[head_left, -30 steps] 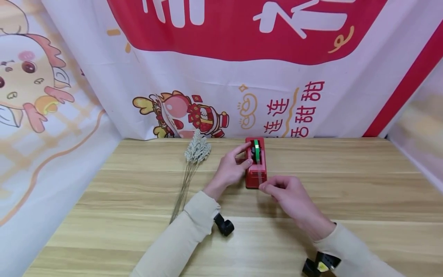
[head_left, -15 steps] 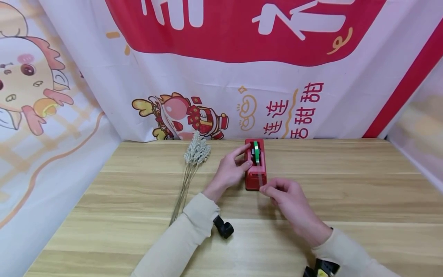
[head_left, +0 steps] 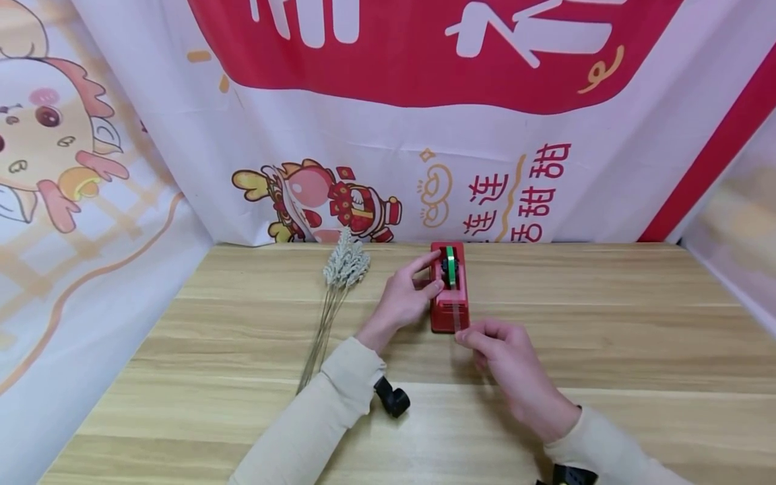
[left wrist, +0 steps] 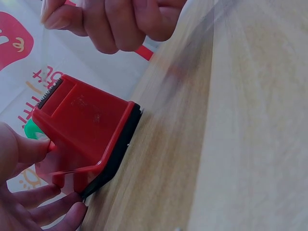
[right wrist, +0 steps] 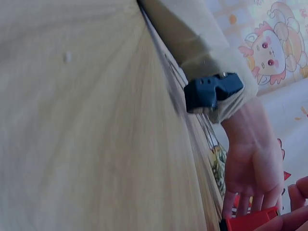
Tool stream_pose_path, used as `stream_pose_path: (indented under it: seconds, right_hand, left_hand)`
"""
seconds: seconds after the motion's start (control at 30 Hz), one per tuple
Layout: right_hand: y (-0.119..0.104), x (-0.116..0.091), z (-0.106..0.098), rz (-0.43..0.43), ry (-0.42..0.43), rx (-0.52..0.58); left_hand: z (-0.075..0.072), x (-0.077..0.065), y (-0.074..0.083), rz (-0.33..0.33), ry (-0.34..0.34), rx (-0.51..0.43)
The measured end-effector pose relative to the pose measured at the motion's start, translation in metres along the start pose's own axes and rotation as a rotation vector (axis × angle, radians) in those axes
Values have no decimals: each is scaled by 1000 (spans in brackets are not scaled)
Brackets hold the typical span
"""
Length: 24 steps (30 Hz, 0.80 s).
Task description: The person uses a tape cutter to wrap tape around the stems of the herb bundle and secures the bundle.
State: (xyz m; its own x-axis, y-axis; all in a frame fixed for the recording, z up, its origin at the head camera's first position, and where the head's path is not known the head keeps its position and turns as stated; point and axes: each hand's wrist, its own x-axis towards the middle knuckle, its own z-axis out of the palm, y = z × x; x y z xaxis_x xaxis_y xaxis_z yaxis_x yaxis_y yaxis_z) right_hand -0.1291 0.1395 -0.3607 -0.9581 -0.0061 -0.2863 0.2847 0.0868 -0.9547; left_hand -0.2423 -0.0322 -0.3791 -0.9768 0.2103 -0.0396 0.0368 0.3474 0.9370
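A red tape dispenser (head_left: pixel 443 319) stands at the back edge of the wooden table, with a green tape roll (head_left: pixel 450 268) inside it. My left hand (head_left: pixel 403 296) grips its left side, thumb and fingers spread along the body. Between the thumb and index finger of my right hand (head_left: pixel 508 353) I pinch the end of a clear tape strip (head_left: pixel 457 311), which runs from the dispenser's front. In the left wrist view, the dispenser (left wrist: pixel 89 122) shows its toothed cutter, and the right hand (left wrist: pixel 115 21) is beyond it. The right wrist view catches only part of the right hand's fingers.
Left of the dispenser lies a bunch of dried grey-green stalks (head_left: pixel 343 266) on the table (head_left: pixel 212 364), its lower stems behind the left sleeve. A printed cloth backdrop (head_left: pixel 388 128) rises right behind the table. Black camera mounts (head_left: pixel 393 397) sit at both wrists.
My right hand has shifted slightly down, towards me, still pinching the tape, and the strip looks a little longer. My left hand and the dispenser stay in place.
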Motion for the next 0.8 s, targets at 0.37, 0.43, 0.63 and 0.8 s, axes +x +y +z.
stream_pose_path:
  seconds: [0.37, 0.43, 0.63, 0.8]
  right_hand:
    - [-1, -5, 2, -14, 43, -28]
    - [-1, -5, 2, -19, 49, -46]
    - [0, -7, 3, -44, 45, -78]
    - [0, -9, 3, -51, 21, -96]
  left_hand:
    - [0, -1, 0, -7, 0, 12]
    - [-1, -1, 0, -12, 1, 15]
    - [-1, -2, 0, -9, -1, 19]
    - [0, -1, -1, 18, 1, 12]
